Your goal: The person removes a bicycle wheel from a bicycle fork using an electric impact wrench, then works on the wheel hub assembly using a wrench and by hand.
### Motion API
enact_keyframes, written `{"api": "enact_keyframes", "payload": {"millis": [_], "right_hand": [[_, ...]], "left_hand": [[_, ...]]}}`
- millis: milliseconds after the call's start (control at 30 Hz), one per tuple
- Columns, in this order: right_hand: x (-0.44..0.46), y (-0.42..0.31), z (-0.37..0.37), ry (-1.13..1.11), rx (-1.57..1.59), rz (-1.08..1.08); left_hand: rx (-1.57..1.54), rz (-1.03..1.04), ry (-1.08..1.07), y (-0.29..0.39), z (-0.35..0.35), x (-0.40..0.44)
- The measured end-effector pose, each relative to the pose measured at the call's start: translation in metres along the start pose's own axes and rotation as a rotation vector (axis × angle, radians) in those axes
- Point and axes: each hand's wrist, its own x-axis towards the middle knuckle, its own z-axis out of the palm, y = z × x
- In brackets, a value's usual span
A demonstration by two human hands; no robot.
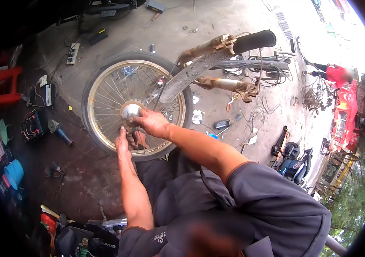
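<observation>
A spoked wheel (91,88) with a black tyre and a tarnished rim is in front of me. Curled over the pale round hub (130,110) at its middle is my right hand (154,123), fingers closed against its side. Just below the hub, my left hand (124,140) is closed too, thumb up. Whatever lies between its fingers is small and partly hidden. A dusty mudguard (191,77) reaches over the wheel's upper right. Two rusty fork legs (223,84) extend on either side of that mudguard.
Cables (261,111) and small parts litter the ground to the right. A power strip (73,53), a red stool (6,85), a blue-handled grinder (60,130) and a light-blue bucket (14,173) are on the left. A person in red (339,76) is farther off.
</observation>
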Motion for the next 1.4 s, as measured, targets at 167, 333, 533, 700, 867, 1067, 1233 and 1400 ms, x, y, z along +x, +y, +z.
{"api": "enact_keyframes", "payload": {"millis": [167, 333, 533, 700, 867, 1067, 1233, 1400], "right_hand": [[-0.003, 0.003, 0.004, 0.053, -0.003, -0.006], [-0.001, 0.0, -0.002, 0.041, 0.009, -0.022], [0.0, 0.001, 0.0, 0.105, -0.012, -0.075], [0.002, -0.002, 0.0, 0.069, -0.037, -0.028], [0.003, -0.005, -0.001, 0.05, -0.071, -0.026], [0.004, -0.004, 0.002, 0.05, -0.05, -0.017], [0.005, -0.004, 0.0, 0.004, -0.066, -0.015], [0.006, -0.007, 0.0, 0.037, -0.071, -0.02]], "left_hand": [[-0.277, 0.133, -0.116, -0.005, 0.006, -0.015], [-0.001, -0.036, 0.027, 0.007, 0.003, -0.006], [-0.202, 0.07, -0.165, 0.008, 0.003, -0.024], [-0.299, -0.033, -0.027, 0.012, 0.012, -0.023], [-0.43, -0.095, -0.109, -0.027, -0.007, -0.023], [-0.57, -0.111, -0.245, -0.018, -0.001, -0.032], [-0.629, -0.035, -0.125, -0.011, 0.011, -0.037], [-0.689, -0.059, -0.139, -0.022, 0.004, -0.029]]}}
